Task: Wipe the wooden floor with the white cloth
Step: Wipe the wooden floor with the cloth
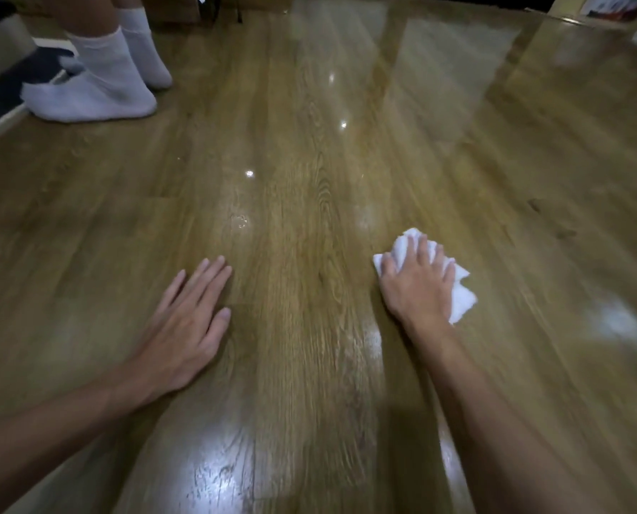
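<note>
Head view, looking down at a glossy wooden floor [309, 202] with the planks running away from the camera. The right hand [417, 281] lies on top of the white cloth [460, 291], which sits bunched on the floor right of centre; the fingers are spread and slightly bent over the fabric, pressing it down, with the thumb at the cloth's left edge. Cloth shows beyond the fingertips and along the hand's right side; the part under the palm is hidden. The left hand [187, 324] rests palm-down on bare floor well apart from the cloth, fingers straight and close together, thumb out to the right, holding nothing. Both forearms enter from the bottom corners. Bright light reflections sit on the boards between the arms near the bottom edge, with smaller glints farther up the centre planks. A faint pale smear marks the floor to the right of the cloth. At upper left stand a second person's feet in white socks [98, 90], beside a dark mat [9, 87] at the floor's left edge. Edges of the view are blurred.
</note>
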